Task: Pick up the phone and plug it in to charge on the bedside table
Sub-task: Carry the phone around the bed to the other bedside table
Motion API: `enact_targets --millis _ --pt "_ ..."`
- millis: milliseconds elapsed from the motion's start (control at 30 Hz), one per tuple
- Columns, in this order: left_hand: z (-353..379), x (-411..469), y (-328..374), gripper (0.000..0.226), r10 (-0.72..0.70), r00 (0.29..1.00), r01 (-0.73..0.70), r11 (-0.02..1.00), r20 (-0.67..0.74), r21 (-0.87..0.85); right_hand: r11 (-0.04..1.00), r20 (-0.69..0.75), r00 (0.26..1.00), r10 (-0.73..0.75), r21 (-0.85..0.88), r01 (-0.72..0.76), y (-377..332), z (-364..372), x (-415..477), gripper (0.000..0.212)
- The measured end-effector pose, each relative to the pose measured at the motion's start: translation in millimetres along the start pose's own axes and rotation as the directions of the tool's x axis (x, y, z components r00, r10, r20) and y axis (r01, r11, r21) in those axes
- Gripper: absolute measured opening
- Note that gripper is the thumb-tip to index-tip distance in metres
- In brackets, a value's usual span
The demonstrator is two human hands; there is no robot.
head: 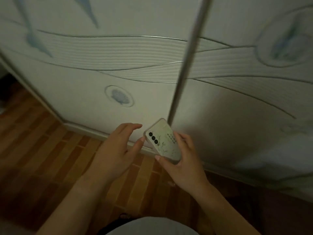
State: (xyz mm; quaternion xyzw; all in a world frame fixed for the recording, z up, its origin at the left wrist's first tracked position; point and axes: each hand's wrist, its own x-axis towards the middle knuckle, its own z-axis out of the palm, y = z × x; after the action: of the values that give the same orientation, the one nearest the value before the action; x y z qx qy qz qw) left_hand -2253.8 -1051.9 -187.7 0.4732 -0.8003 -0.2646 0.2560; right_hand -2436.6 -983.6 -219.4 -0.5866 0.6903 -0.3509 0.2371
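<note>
The phone [163,140] has a pale case with a green plant print and three dark camera lenses, and its back faces me. My right hand [183,164] grips it from below and from the right side, holding it tilted in front of me. My left hand [118,148] hovers just left of the phone with fingers spread and holds nothing; its thumb tip is close to the phone's left edge. No charger, cable or bedside table is in view.
A white wardrobe door [118,78] with wavy grooves, a shell motif [119,97] and a metal strip [184,65] fills the view ahead. Wooden floor [42,141] lies below. Pale bedding [279,158] shows at the right.
</note>
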Motion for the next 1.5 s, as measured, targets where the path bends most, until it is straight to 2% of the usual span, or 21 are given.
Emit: enact_targets --millis 100,200,300,567,767,933,1067,1233,1500 --pt "-50.3 -20.1 -47.2 0.044 -0.089 0.993 0.094 0.994 -0.075 0.061 0.997 0.090 0.993 -0.073 0.015 0.072 -36.2 56.3 23.5 0.086" --pt "-91.9 -45.7 -86.4 0.047 -0.210 0.964 0.222 0.973 -0.165 0.059 0.981 0.216 0.957 -0.193 0.049 0.186 -72.3 109.5 42.4 0.081" --pt "-122.3 -70.5 -118.9 0.047 -0.309 0.914 0.336 0.940 -0.262 0.064 0.960 0.336 0.899 -0.282 0.100 0.263 -105.3 156.9 58.1 0.077" --pt "-178.9 -99.2 -193.2 0.039 -0.514 0.765 0.557 0.830 -0.387 -0.001 0.919 0.538 0.750 -0.385 0.147 0.366 -165.1 258.5 106.5 0.095" --pt "-227.9 -45.2 -269.8 0.057 -0.577 0.724 0.615 0.788 -0.378 -0.025 0.902 0.584 0.694 -0.421 0.184 0.392 -205.3 329.9 189.2 0.096" --pt "-287.9 17.1 -334.9 0.057 -0.594 0.723 0.639 0.769 -0.351 0.014 0.891 0.586 0.681 -0.439 0.186 0.415 -252.0 381.1 271.6 0.092" --pt "-326.8 54.1 -381.7 0.053 -0.601 0.697 0.662 0.749 -0.392 0.029 0.876 0.591 0.659 -0.465 0.201 0.438 -284.4 419.0 325.4 0.089" --pt "-362.0 65.8 -428.2 0.046 -0.613 0.655 0.686 0.727 -0.442 0.009 0.864 0.621 0.616 -0.485 0.230 0.448 -327.7 469.1 368.8 0.089" --pt "-439.3 60.5 -527.9 0.052 -0.634 0.562 0.705 0.703 -0.532 -0.092 0.799 0.653 0.507 -0.563 0.274 0.535 -415.9 583.8 413.8 0.094"
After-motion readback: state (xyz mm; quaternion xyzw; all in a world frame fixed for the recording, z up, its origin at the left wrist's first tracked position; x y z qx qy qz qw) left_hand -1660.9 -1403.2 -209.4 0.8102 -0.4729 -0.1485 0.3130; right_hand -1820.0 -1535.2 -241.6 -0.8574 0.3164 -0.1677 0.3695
